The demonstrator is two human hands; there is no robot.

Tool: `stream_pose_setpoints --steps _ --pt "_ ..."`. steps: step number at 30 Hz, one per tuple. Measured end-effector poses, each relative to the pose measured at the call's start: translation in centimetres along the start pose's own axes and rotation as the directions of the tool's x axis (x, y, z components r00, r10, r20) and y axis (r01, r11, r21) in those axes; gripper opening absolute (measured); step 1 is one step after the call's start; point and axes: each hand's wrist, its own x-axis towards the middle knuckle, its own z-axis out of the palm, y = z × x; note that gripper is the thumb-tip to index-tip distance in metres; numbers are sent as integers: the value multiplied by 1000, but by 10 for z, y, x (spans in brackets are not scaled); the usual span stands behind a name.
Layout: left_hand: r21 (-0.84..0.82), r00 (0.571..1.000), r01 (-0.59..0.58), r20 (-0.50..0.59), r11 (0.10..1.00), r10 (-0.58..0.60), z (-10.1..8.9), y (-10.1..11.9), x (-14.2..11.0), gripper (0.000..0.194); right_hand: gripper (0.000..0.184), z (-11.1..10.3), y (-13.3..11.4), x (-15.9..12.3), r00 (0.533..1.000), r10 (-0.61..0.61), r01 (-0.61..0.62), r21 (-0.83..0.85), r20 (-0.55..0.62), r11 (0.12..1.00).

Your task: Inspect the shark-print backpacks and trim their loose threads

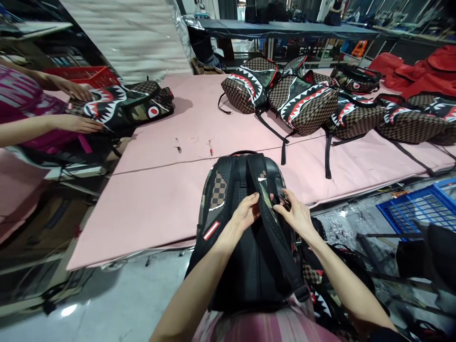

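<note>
A black backpack stands against the table edge in front of me, its back panel and straps facing me. Checkered and camouflage patches decorate its shoulder straps. My left hand is closed on the inner edge of the right-hand shoulder strap, its fingers partly hidden behind it. At the strap's other edge, my right hand is closed around a small dark tool that looks like thread snips. Some of that hand's fingers are hidden by the strap and the tool.
Several shark-mouth backpacks lie along the far right of the pink table. Two small tools, one red and one dark, rest mid-table. At left, a co-worker's hands handle another backpack. A blue crate stands at right.
</note>
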Motion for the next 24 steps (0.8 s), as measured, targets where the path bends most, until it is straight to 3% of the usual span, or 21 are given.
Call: stream_pose_setpoints --steps 3,6,8,15,20,24 --pt "-7 1000 5 16 1000 -5 2 0 3 14 36 -15 -10 1 988 -147 136 -212 -40 968" --pt "-29 1000 14 -9 999 -14 1 -1 7 9 23 -20 -17 8 948 -318 303 -295 -2 906" --pt "-43 1000 18 -8 999 -19 0 -2 9 9 20 -20 -20 14 929 -369 355 -316 14 880" --pt "-38 1000 30 -3 999 -30 0 -2 9 15 18 -15 -21 21 923 -385 366 -364 20 857" --pt "-40 999 27 -40 999 -28 0 -3 8 19 17 -21 -26 16 908 -395 418 -239 141 876" --pt "-38 999 27 -21 999 -28 -1 -4 10 20 19 -25 -25 19 931 -362 361 -302 53 883"
